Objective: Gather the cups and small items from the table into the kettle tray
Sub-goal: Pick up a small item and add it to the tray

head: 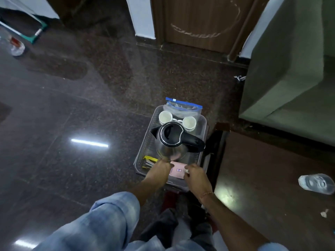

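Observation:
A clear mesh tray (204,124) stands beside the dark table. In it a steel kettle with a black lid (171,135) sits in the middle. Two white cups (165,117) (189,122) stand behind it, in front of a blue-topped zip bag (183,107). Yellow sachets (149,161) lie at the tray's near left. A pink packet (177,171) lies at the near edge. My left hand (160,169) rests on the packet's left end. My right hand (194,173) pinches its right end, with something small and white between the fingers.
The dark wooden table (272,178) on the right carries a clear plastic bag (316,182) and a paper scrap (324,213). A green sofa (290,60) stands at the far right. Glossy stone floor spreads left. A door (201,20) is ahead.

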### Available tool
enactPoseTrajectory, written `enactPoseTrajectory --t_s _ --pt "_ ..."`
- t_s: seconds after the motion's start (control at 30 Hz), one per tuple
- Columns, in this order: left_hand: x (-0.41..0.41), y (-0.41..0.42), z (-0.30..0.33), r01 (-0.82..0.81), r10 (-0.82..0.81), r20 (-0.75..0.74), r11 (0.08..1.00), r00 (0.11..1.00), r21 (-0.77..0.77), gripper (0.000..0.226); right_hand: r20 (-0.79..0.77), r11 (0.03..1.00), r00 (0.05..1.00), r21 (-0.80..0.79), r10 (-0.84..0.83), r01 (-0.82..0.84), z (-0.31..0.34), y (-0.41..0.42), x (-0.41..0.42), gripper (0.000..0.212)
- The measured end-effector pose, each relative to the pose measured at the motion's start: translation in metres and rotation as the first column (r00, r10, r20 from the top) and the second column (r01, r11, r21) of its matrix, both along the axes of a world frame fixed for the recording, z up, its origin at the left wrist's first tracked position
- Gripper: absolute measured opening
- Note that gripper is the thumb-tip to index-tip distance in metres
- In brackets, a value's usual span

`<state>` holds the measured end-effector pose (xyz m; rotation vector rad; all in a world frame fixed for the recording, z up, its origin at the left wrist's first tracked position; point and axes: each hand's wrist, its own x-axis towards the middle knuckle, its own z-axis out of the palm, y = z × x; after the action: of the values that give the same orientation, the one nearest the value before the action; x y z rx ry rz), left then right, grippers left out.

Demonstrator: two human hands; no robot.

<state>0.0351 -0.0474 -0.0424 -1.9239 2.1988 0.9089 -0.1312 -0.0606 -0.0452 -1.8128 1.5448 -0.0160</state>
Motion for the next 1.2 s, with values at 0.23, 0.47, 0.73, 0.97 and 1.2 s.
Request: enactPoseTrajectory --t_s 0.23,0.47,0.73,0.97,1.2 --pt "-0.008 -0.006 -0.036 -0.083 0.085 -0.027 0.994 0.996 0.065 0.027 -0.093 1.0 0.996 0.02 0.014 -0.012 -0.029 -0.01 0.02 0.031" --pt "-0.009 -0.002 -0.052 -0.115 0.124 -0.126 0.99 0.984 0.076 0.028 -0.165 1.0 0.986 0.014 0.02 -0.018 -0.046 -0.013 0.031 0.029" --pt "-0.004 0.007 -0.035 -0.086 0.087 -0.133 0.996 0.987 0.016 0.045 -0.179 0.999 0.984 0.033 0.016 -0.01 -0.028 -0.009 0.015 0.036" --pt "-0.037 -0.004 0.014 0.12 -0.124 -0.115 0.992 0.986 -0.043 0.046 -0.124 0.959 0.956 0.062 -0.267 0.276 0.041 0.006 -0.086 0.046" --pt "-0.149 -0.047 0.054 0.425 -0.459 -0.189 0.884 0.868 -0.195 0.059 -0.16 0.725 0.713 -0.033 -0.683 0.688 0.103 0.075 -0.224 0.038"
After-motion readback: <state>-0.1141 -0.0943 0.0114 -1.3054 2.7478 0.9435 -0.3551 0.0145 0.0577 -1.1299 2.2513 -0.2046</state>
